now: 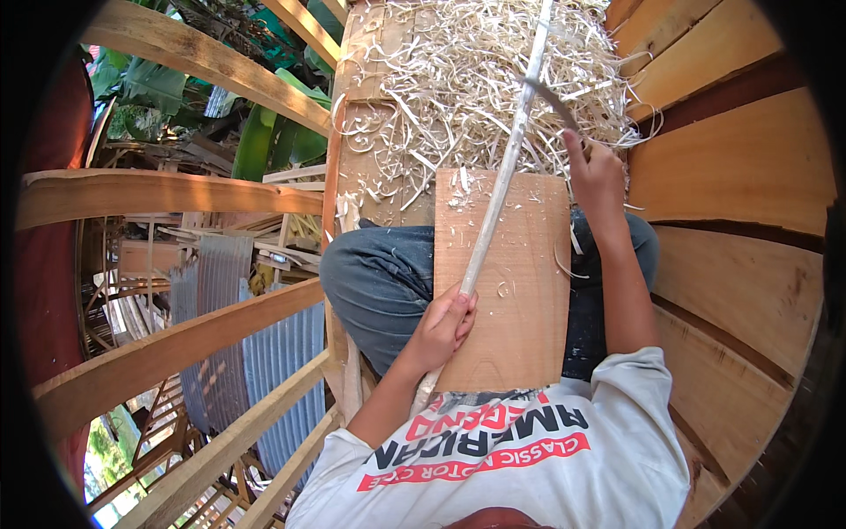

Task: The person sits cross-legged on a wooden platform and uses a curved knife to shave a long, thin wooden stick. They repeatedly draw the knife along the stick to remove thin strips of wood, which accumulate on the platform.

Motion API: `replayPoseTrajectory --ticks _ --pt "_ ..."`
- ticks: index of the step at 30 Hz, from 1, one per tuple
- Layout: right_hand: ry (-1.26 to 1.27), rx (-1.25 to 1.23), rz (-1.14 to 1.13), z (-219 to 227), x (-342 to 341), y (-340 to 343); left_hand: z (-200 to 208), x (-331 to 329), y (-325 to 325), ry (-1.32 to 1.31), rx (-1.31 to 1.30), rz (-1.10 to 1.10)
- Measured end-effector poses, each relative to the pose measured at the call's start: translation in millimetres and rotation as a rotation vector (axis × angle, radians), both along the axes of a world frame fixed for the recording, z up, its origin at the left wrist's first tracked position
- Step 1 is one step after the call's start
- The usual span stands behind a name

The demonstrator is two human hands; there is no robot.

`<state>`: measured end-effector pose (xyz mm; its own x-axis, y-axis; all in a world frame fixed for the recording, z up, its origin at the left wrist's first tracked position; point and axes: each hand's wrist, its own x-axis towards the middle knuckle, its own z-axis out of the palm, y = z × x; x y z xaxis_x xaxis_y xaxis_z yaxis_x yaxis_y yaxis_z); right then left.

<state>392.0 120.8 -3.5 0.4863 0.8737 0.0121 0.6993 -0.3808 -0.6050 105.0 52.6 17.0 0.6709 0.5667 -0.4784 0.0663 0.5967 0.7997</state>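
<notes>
A long, pale, shaved wooden pole (505, 181) slants from beside my waist across my lap and away past the far edge of view. My left hand (445, 328) is wrapped round its near part. In my right hand (597, 176) is a knife (553, 99) with a dark, curved blade, its handle mostly hidden by my fingers. The blade reaches across to the pole and its tip lies at the pole's far part. Under the pole, a flat wooden board (520, 291) rests on my lap, with a few small shavings on it.
Curly wood shavings (476, 70) are heaped on the plank floor (363, 97) beyond my knees. A plank wall (731, 167) rises close on the right. At the left are wooden rails (176, 198), with corrugated sheets (282, 370), scrap wood and green leaves beyond and below.
</notes>
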Motion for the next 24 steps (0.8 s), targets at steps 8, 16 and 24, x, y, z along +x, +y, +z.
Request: replayPoseTrajectory --ticks 8,16,24 --pt "0.136 -0.078 0.07 -2 -16 -13 -4 -3 7 -0.111 -0.159 0.071" --pt "0.174 -0.049 0.031 -13 -9 -15 0 0 1 -0.032 -0.094 0.015" --pt "0.217 0.02 0.253 0 -23 -24 -1 -1 3 -0.039 -0.12 0.057"
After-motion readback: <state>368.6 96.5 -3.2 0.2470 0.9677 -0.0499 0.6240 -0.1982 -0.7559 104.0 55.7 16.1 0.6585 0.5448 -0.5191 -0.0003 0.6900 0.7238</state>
